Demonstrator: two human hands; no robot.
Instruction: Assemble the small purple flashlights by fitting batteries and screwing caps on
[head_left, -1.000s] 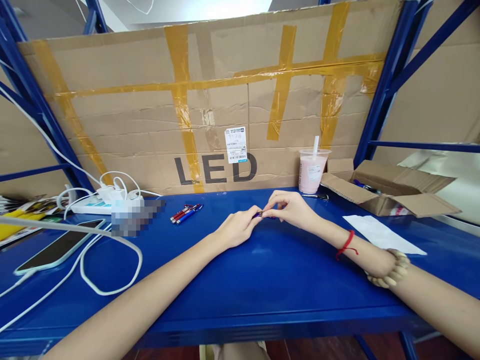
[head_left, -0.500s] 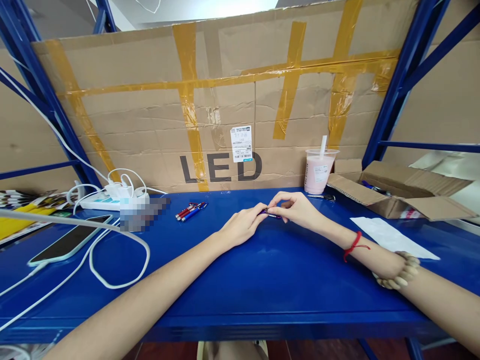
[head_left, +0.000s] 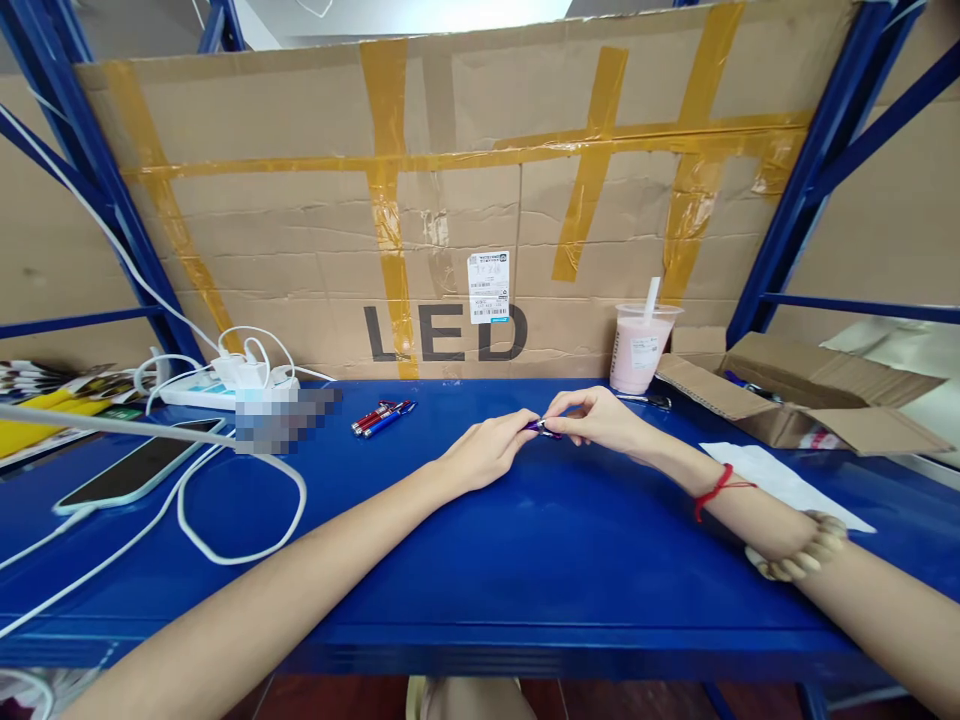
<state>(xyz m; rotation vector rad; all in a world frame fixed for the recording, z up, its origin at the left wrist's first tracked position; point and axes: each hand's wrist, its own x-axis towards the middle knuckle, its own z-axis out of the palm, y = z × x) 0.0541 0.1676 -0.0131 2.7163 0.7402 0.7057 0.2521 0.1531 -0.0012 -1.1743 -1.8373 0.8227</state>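
Above the blue tabletop, my left hand [head_left: 491, 447] pinches one end of a small, shiny purple pen [head_left: 552, 434]. The fingertips of my right hand [head_left: 598, 415] close on the pen's other side, with a small silvery part showing between the two hands. Most of the pen is covered by fingers, so its exact shape is hard to make out. To the left of my hands, several red and blue pens [head_left: 384, 418] lie together in a small bunch.
A pink drink cup [head_left: 642, 350] with a straw stands at the back right, near an open cardboard box [head_left: 795, 400]. White paper [head_left: 780, 480] lies under my right forearm. At left are a phone [head_left: 139, 465], white cables [head_left: 300, 500] and a power strip [head_left: 195, 396].
The view has shifted slightly. Both hands stay together on the pen, and a little more of its silvery part shows between the fingertips.
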